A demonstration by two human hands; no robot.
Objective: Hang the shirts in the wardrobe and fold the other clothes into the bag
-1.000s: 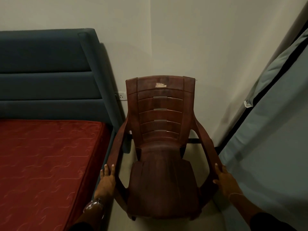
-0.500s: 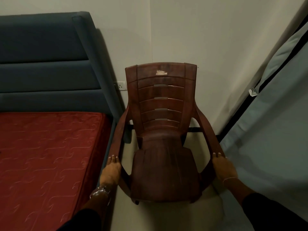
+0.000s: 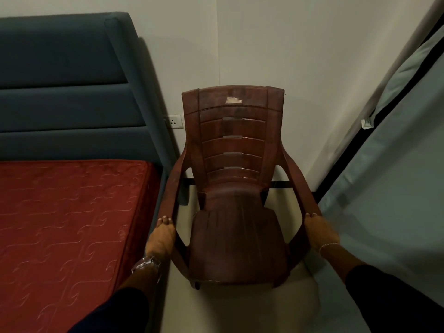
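**Chair held by both armrests, grip tightened since a second ago**

A brown plastic chair (image 3: 236,200) is held at the front ends of its two armrests. The left hand (image 3: 161,236) is wrapped over the left armrest, fingers curled round it, fingertips (image 3: 165,218) seen on top. The right hand (image 3: 320,230) is curled round the right armrest the same way. A watch (image 3: 147,263) is worn on the left wrist, a thin bracelet (image 3: 329,246) on the right.

Against the frame a second earlier: the fingers were then laid flatter and looser along the armrests; now both are closed on them. The chair is seen slightly closer and lower in view, the backrest a little further from the wall corner.

Left of the chair, a red mattress (image 3: 67,224) is seen with a blue headboard (image 3: 67,87) behind it. A socket (image 3: 175,121) sits on the wall just left of the backrest. Right of the chair a grey fabric panel (image 3: 389,188) is seen; whether it is the wardrobe cannot be told. No shirts, clothes or bag are in view.
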